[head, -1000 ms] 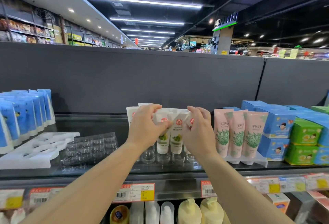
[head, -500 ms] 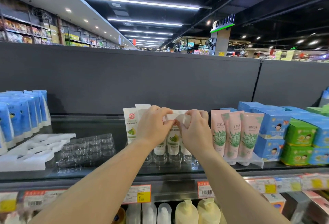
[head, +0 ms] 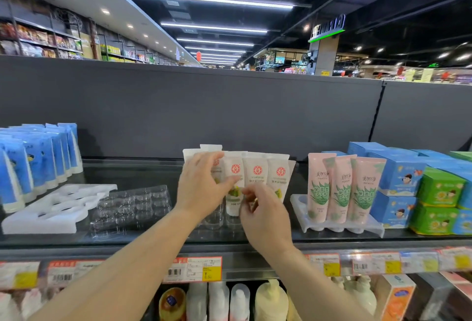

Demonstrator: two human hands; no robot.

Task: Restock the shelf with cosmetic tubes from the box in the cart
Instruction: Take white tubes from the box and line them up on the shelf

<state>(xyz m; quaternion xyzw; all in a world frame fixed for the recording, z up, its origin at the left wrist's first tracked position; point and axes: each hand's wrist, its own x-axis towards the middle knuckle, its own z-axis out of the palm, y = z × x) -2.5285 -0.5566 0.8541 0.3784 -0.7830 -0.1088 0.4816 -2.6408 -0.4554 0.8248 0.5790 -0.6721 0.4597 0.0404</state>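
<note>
A row of white cosmetic tubes with red round logos and green fruit prints [head: 256,172] stands upright, caps down, near the middle of the dark glass shelf [head: 143,170], close to its back edge. The left hand [head: 201,188] covers the leftmost tubes, fingers spread and loosely bent, thumb tip touching one tube's front; whether it truly grips is hard to tell. The right hand [head: 265,214] sits lower in front of the row, fingertips curled together, hiding the tube caps and whatever it may pinch. Clear plastic holder cups [head: 214,221] under the tubes show only partly. Left lie a clear blister tray [head: 132,203] and a white foam tray [head: 56,205]; pink aloe-print tubes [head: 342,188] stand right. The shelf's price labels [head: 194,268] are blurred.
</note>
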